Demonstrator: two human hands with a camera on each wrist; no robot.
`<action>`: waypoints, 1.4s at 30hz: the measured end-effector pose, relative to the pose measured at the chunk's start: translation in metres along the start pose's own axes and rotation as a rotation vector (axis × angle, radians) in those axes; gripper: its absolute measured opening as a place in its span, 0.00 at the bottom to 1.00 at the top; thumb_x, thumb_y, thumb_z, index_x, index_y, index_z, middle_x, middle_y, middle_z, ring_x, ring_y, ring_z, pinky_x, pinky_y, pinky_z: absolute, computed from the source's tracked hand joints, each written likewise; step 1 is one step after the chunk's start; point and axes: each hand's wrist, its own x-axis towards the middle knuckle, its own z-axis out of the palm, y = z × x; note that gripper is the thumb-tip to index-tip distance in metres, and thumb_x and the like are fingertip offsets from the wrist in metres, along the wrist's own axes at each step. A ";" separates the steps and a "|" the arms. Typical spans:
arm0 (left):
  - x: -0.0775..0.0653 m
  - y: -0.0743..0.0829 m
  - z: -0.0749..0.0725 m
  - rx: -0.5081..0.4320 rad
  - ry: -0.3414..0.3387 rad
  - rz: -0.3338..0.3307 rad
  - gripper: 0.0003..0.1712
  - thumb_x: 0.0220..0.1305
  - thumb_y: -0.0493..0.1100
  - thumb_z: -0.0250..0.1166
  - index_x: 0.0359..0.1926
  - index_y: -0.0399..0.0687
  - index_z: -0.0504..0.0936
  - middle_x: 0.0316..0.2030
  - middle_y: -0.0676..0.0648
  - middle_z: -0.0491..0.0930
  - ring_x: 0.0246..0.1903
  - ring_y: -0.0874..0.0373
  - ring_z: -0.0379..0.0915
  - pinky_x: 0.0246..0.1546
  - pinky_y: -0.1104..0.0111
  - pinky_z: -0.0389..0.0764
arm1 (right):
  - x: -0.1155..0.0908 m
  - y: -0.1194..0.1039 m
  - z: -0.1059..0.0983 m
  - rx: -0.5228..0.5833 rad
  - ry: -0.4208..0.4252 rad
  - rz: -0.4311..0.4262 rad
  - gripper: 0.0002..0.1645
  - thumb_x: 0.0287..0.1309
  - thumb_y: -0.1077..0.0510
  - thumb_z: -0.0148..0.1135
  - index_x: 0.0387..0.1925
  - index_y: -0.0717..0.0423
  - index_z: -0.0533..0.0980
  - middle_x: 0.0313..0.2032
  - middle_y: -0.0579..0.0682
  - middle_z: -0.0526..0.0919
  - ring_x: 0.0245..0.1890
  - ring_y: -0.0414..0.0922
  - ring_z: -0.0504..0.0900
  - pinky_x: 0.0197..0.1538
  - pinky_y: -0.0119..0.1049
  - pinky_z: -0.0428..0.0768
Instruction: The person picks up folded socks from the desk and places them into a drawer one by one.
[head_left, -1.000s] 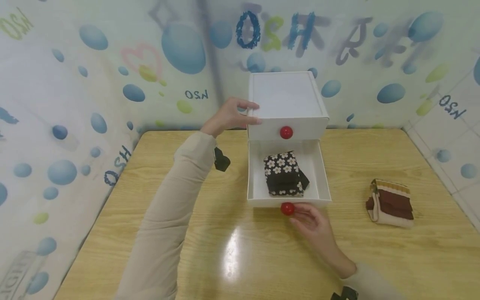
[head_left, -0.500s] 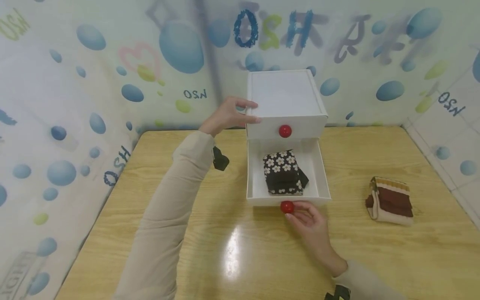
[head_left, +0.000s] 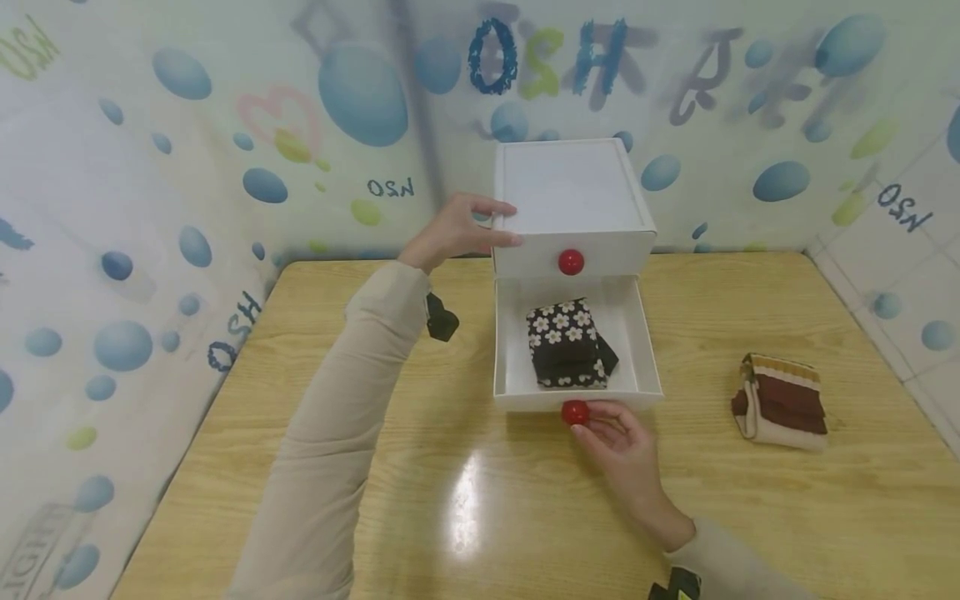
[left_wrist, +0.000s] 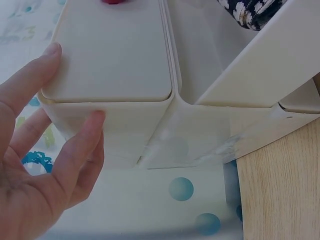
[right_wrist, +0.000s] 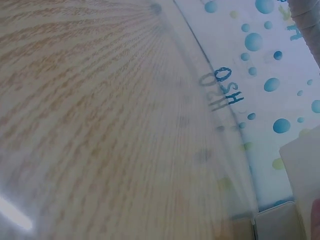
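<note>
A white two-drawer box (head_left: 570, 187) stands at the back of the table. My left hand (head_left: 457, 229) rests against its upper left front corner, fingers fairly straight and spread. The left wrist view shows that hand (left_wrist: 45, 165) touching the front face and side wall. Below, the lower drawer (head_left: 504, 350) is pulled out. Inside it lies a folded black cloth with white flowers (head_left: 558, 325), with a plain black piece (head_left: 608, 358) sticking out beside it. My right hand (head_left: 630, 458) pinches the red knob (head_left: 574, 412) of this lower drawer between thumb and fingers.
Right of the drawer, a folded brown, cream and mustard cloth (head_left: 787, 404) lies on the wooden table (head_left: 420, 517). The upper drawer, with its own red knob (head_left: 571, 262), is closed. A wall (head_left: 450, 108) with blue dots rises right behind the box.
The right hand has shifted slightly, its thumb coming closer in under the red knob. The lower drawer stays pulled out and the left hand keeps its place.
</note>
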 end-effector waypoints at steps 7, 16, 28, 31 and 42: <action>0.000 0.001 0.000 -0.002 0.004 -0.004 0.32 0.45 0.47 0.71 0.54 0.48 0.73 0.52 0.47 0.67 0.46 0.55 0.68 0.37 0.70 0.78 | 0.008 0.001 -0.004 -0.044 -0.042 0.005 0.18 0.44 0.79 0.58 0.40 0.78 0.67 0.40 0.50 0.77 0.38 0.41 0.78 0.43 0.31 0.76; -0.001 0.001 0.000 -0.002 0.010 -0.006 0.32 0.44 0.47 0.71 0.53 0.49 0.74 0.53 0.47 0.66 0.46 0.55 0.68 0.35 0.72 0.78 | 0.027 0.000 -0.004 -0.053 -0.058 -0.113 0.17 0.43 0.81 0.57 0.39 0.80 0.67 0.39 0.53 0.76 0.36 0.40 0.78 0.41 0.28 0.77; -0.003 0.001 0.000 -0.009 0.006 0.007 0.32 0.44 0.48 0.71 0.54 0.49 0.74 0.54 0.47 0.65 0.48 0.56 0.66 0.36 0.72 0.78 | 0.051 0.006 -0.009 -0.157 -0.103 -0.162 0.18 0.43 0.80 0.57 0.41 0.77 0.68 0.40 0.59 0.75 0.37 0.39 0.78 0.41 0.28 0.77; -0.003 0.002 0.001 -0.001 0.004 0.001 0.32 0.44 0.48 0.71 0.54 0.50 0.74 0.54 0.47 0.66 0.47 0.56 0.67 0.36 0.72 0.78 | 0.058 0.007 -0.009 -0.191 -0.102 -0.167 0.18 0.44 0.79 0.58 0.41 0.75 0.69 0.40 0.63 0.74 0.36 0.39 0.78 0.40 0.28 0.77; -0.002 0.000 0.001 0.010 0.010 -0.006 0.32 0.44 0.48 0.71 0.53 0.50 0.74 0.52 0.48 0.66 0.46 0.56 0.67 0.40 0.66 0.77 | 0.083 -0.009 0.001 -0.272 -0.113 -0.115 0.18 0.45 0.78 0.58 0.41 0.78 0.68 0.41 0.68 0.72 0.36 0.43 0.77 0.40 0.26 0.77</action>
